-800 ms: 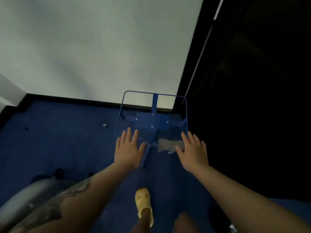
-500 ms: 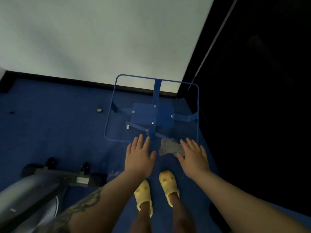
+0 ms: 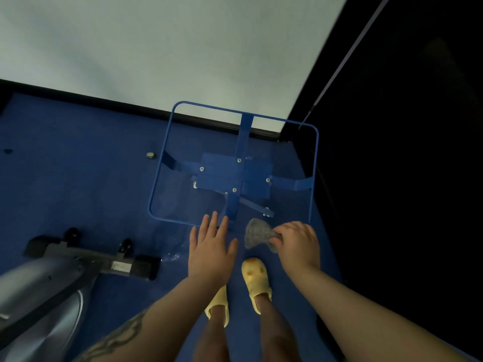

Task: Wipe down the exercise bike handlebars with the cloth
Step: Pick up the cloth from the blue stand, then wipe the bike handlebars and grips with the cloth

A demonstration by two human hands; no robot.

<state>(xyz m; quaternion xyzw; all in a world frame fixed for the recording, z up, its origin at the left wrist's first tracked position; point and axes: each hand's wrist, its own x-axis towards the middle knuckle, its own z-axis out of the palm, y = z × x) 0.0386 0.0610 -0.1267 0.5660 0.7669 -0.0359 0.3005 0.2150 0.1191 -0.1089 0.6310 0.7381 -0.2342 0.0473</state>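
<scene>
A grey cloth lies on the near right part of a glass-topped table with a blue frame. My right hand has its fingers closed on the cloth's right end. My left hand hovers flat with fingers spread, just left of the cloth at the table's near edge, holding nothing. The grey exercise bike shows only its body and its front base bar with small wheels at the lower left. Its handlebars are out of view.
A white wall with a black skirting runs behind the table. A dark area fills the right side. The floor is blue carpet. My feet in yellow clogs stand just below the table's near edge. A small pale object lies on the carpet.
My right hand went from flat and open beside the cloth to closed on its right end. The view tilted down, bringing the bike's base and both feet into sight.
</scene>
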